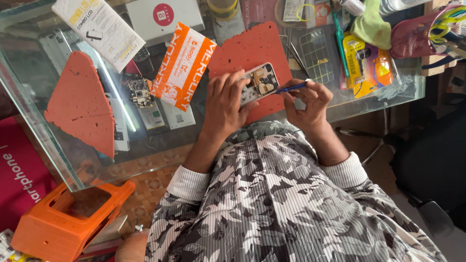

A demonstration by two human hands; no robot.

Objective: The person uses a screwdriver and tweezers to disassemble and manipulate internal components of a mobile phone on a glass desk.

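Centrally, opened phone point(258, 83) being steadied on red mat point(252, 48) by left hand point(224, 102), grip closed around its edge, keeping exposed internals upward. Blue tool point(292, 88) being pinched in right hand point(310, 99), tip angled toward phone. Glass tabletop point(29, 92) being cluttered.

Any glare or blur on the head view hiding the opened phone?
Head view: daylight is even and the opened phone is sharp between left hand and right hand; a bright reflection streak crosses the glass tabletop, well left of the phone; edges bow slightly.
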